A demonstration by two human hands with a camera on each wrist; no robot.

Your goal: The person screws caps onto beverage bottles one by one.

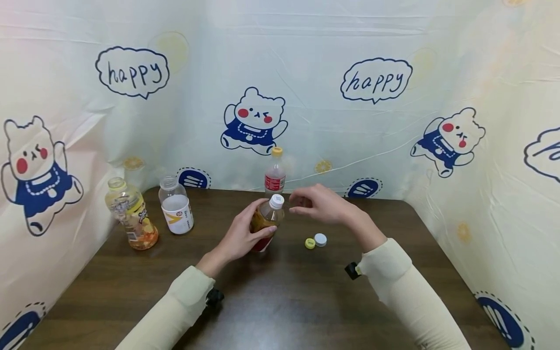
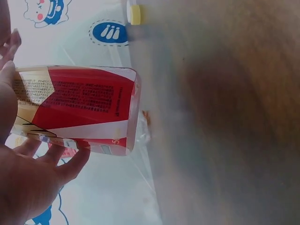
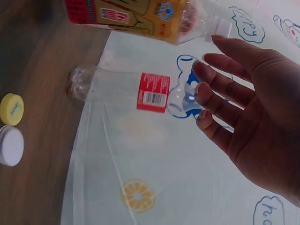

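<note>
My left hand point(image 1: 239, 234) grips a plastic drink bottle point(image 1: 263, 218) with a red and gold label, fingers and thumb wrapped round its body. The bottle leans slightly, and its white cap point(image 1: 276, 201) is on. Its red label side point(image 2: 89, 96) fills much of the left wrist view, with fingertips curled under it. To the right of the cap hovers my right hand point(image 1: 321, 204), fingers loosely bent and holding nothing. In the right wrist view, the thumb tip point(image 3: 218, 38) overlaps the edge of the bottle's cap.
Behind the held bottle stands a clear bottle point(image 1: 274, 183) with a red label and yellow cap. A loose yellow cap point(image 1: 309, 243) and white cap point(image 1: 321, 239) lie on the table point(image 1: 280, 306). Two uncapped bottles, one yellow-labelled point(image 1: 132, 214), one white-labelled point(image 1: 177, 206), stand at the left.
</note>
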